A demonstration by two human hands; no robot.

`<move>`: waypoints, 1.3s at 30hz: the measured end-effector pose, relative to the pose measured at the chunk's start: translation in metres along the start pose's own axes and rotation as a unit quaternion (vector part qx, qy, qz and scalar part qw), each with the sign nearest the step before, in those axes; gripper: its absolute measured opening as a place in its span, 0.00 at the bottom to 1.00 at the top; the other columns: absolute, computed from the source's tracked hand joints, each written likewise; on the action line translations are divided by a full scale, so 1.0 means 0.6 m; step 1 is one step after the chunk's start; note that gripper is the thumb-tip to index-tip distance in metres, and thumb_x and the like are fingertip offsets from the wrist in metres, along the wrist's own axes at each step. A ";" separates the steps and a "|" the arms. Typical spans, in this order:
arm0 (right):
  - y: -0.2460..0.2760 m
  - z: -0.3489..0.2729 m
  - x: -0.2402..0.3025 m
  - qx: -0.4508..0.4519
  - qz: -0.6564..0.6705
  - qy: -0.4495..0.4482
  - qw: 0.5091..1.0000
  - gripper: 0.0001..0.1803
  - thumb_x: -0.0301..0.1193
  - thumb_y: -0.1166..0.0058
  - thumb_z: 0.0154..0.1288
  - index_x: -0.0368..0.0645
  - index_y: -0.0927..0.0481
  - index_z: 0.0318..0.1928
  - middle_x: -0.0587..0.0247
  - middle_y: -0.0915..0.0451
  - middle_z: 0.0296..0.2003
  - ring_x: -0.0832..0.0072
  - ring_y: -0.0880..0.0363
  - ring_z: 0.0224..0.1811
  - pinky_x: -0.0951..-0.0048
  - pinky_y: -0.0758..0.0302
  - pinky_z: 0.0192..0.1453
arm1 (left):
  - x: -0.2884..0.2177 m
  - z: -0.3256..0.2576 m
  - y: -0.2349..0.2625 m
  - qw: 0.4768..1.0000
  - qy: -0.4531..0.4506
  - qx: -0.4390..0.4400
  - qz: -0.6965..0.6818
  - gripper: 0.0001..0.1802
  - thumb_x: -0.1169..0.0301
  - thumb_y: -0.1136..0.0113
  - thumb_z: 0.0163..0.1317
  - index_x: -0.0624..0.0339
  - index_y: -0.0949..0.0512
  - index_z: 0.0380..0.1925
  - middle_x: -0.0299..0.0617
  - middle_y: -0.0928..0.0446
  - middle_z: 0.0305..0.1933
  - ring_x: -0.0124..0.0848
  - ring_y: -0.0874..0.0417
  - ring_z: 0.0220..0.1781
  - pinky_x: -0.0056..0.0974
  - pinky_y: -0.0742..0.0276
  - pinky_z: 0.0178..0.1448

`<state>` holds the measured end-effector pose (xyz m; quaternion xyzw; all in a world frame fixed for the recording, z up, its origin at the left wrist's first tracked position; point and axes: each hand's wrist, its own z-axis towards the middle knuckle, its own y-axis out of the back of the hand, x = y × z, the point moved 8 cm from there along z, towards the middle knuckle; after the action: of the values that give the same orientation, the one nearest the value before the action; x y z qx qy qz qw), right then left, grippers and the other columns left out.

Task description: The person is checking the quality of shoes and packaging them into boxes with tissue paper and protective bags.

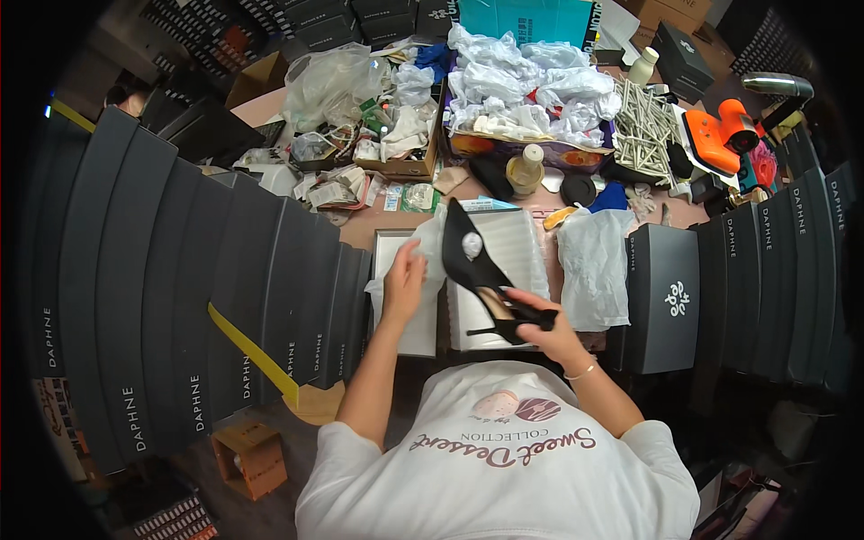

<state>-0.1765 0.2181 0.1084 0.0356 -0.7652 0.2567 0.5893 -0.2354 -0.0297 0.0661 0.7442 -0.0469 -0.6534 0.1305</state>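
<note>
The black high-heeled shoe (477, 270) is held in the air above the open white shoe box (504, 279), its toe pointing away from the person, and a white ball of paper sits inside it. The right hand (549, 328) has its grip closed around the heel end. The left hand (403, 281) rests with loosely spread fingers on the white tissue paper (396, 301) in the box. I think it is better to flatten the paper first and keep the thin heel away from it. Free room is small: stacks of black shoe boxes (225, 288) stand close on the left, a dark box (664, 297) and a plastic bag (594, 265) on the right, and the desk (360, 227) behind is crowded.
</note>
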 end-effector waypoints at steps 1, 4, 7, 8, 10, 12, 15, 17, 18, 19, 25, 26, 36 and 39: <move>0.025 -0.013 -0.001 -0.021 0.081 0.012 0.996 0.34 0.33 0.39 0.55 0.32 0.32 0.61 0.56 0.26 0.56 0.74 0.28 0.56 0.75 0.35 0.63 | 0.002 0.049 -0.016 0.996 -0.033 0.012 0.087 0.20 0.60 0.52 0.69 0.64 0.28 0.51 0.38 0.22 0.38 0.27 0.20 0.40 0.33 0.24 0.42; 0.060 -0.049 0.006 -0.078 0.064 0.006 0.995 0.36 0.35 0.41 0.57 0.31 0.36 0.63 0.53 0.28 0.58 0.72 0.27 0.57 0.73 0.33 0.63 | 0.040 0.140 -0.071 0.914 -0.041 0.020 0.403 0.18 0.60 0.47 0.66 0.65 0.24 0.45 0.38 0.22 0.32 0.22 0.22 0.36 0.30 0.27 0.36; 0.066 -0.071 0.019 -0.111 0.124 0.032 0.986 0.37 0.35 0.40 0.57 0.30 0.37 0.64 0.52 0.28 0.58 0.70 0.26 0.57 0.72 0.33 0.64 | 0.125 0.161 -0.093 0.937 0.062 0.073 0.336 0.15 0.61 0.45 0.65 0.63 0.21 0.37 0.38 0.22 0.30 0.22 0.22 0.34 0.30 0.28 0.34; 0.072 -0.076 0.016 -0.116 0.147 0.053 0.981 0.39 0.39 0.40 0.58 0.33 0.39 0.65 0.50 0.29 0.59 0.63 0.25 0.56 0.66 0.28 0.61 | 0.154 0.152 -0.094 0.969 0.108 0.067 0.211 0.14 0.61 0.44 0.65 0.63 0.21 0.35 0.38 0.22 0.29 0.23 0.22 0.33 0.30 0.28 0.33; 0.081 -0.085 0.007 -0.120 0.248 0.045 0.960 0.40 0.42 0.41 0.59 0.36 0.40 0.66 0.50 0.30 0.59 0.59 0.24 0.55 0.62 0.24 0.56 | 0.205 0.120 -0.083 0.980 0.193 0.043 -0.010 0.15 0.61 0.43 0.63 0.63 0.21 0.29 0.36 0.23 0.26 0.23 0.23 0.27 0.29 0.30 0.31; 0.096 -0.090 -0.006 -0.135 0.303 0.055 0.942 0.41 0.49 0.44 0.60 0.40 0.41 0.67 0.50 0.30 0.58 0.52 0.23 0.51 0.57 0.17 0.45 | 0.163 0.063 -0.078 0.952 0.239 -0.029 -0.191 0.12 0.64 0.43 0.64 0.62 0.21 0.29 0.34 0.24 0.26 0.19 0.26 0.29 0.27 0.33 0.31; 0.097 -0.081 0.002 -0.055 0.356 0.062 0.931 0.42 0.54 0.51 0.61 0.39 0.42 0.67 0.47 0.28 0.55 0.52 0.22 0.50 0.64 0.15 0.35 | 0.156 0.017 -0.035 0.965 0.155 -0.110 -0.182 0.10 0.67 0.41 0.63 0.63 0.22 0.29 0.30 0.27 0.25 0.17 0.31 0.27 0.27 0.36 0.30; 0.072 -0.067 0.031 -0.001 0.358 0.032 0.933 0.42 0.56 0.54 0.62 0.36 0.39 0.66 0.44 0.25 0.50 0.53 0.20 0.46 0.66 0.16 0.31 | 0.138 -0.007 -0.019 0.979 0.079 -0.137 -0.128 0.09 0.69 0.40 0.61 0.64 0.23 0.29 0.29 0.28 0.25 0.17 0.33 0.26 0.27 0.37 0.29; 0.057 -0.057 0.043 0.035 0.349 0.006 0.937 0.41 0.56 0.55 0.63 0.35 0.38 0.65 0.44 0.24 0.49 0.53 0.19 0.44 0.66 0.16 0.31 | 0.131 -0.019 -0.014 0.980 0.048 -0.149 -0.126 0.08 0.70 0.40 0.61 0.64 0.23 0.30 0.29 0.28 0.26 0.17 0.33 0.27 0.27 0.37 0.29; 0.041 -0.051 0.054 0.070 0.339 -0.018 0.938 0.41 0.56 0.55 0.63 0.35 0.38 0.65 0.44 0.23 0.47 0.54 0.18 0.43 0.67 0.16 0.31 | 0.108 -0.033 -0.012 0.979 0.017 -0.159 -0.123 0.07 0.71 0.39 0.60 0.64 0.24 0.30 0.29 0.28 0.26 0.16 0.33 0.28 0.26 0.37 0.30; -0.034 -0.008 0.001 0.050 0.345 -0.238 0.907 0.35 0.55 0.60 0.68 0.36 0.31 0.59 0.50 0.20 0.42 0.54 0.17 0.36 0.71 0.15 0.33 | 0.049 -0.137 0.041 0.939 -0.009 -0.269 -0.213 0.09 0.76 0.41 0.59 0.64 0.29 0.39 0.33 0.25 0.34 0.22 0.26 0.34 0.28 0.30 0.39; -0.037 0.006 -0.021 0.044 0.345 -0.241 0.906 0.34 0.55 0.60 0.68 0.36 0.30 0.58 0.50 0.20 0.42 0.54 0.17 0.36 0.72 0.16 0.33 | 0.047 -0.147 0.042 0.919 0.004 -0.264 -0.293 0.10 0.77 0.42 0.59 0.64 0.29 0.40 0.34 0.25 0.35 0.22 0.25 0.36 0.28 0.29 0.41; -0.024 0.015 -0.105 -0.001 0.495 -0.248 0.833 0.27 0.59 0.58 0.65 0.52 0.21 0.46 0.61 0.18 0.37 0.69 0.22 0.23 0.82 0.28 0.17 | -0.045 -0.095 0.066 0.996 0.049 -0.028 -0.071 0.12 0.70 0.40 0.62 0.69 0.20 0.39 0.34 0.22 0.35 0.22 0.25 0.31 0.28 0.30 0.37; -0.017 0.011 -0.093 0.012 0.525 -0.228 0.820 0.27 0.59 0.59 0.64 0.53 0.21 0.46 0.60 0.18 0.38 0.72 0.26 0.20 0.84 0.31 0.16 | -0.134 -0.084 0.047 0.993 -0.056 -0.045 0.089 0.11 0.71 0.39 0.60 0.67 0.19 0.39 0.36 0.24 0.30 0.23 0.28 0.27 0.30 0.31 0.34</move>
<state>-0.1617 0.1929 0.0597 -0.3070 -0.7773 0.5211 0.1732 -0.1944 -0.0308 0.1560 0.6927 -0.0906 -0.6813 0.2185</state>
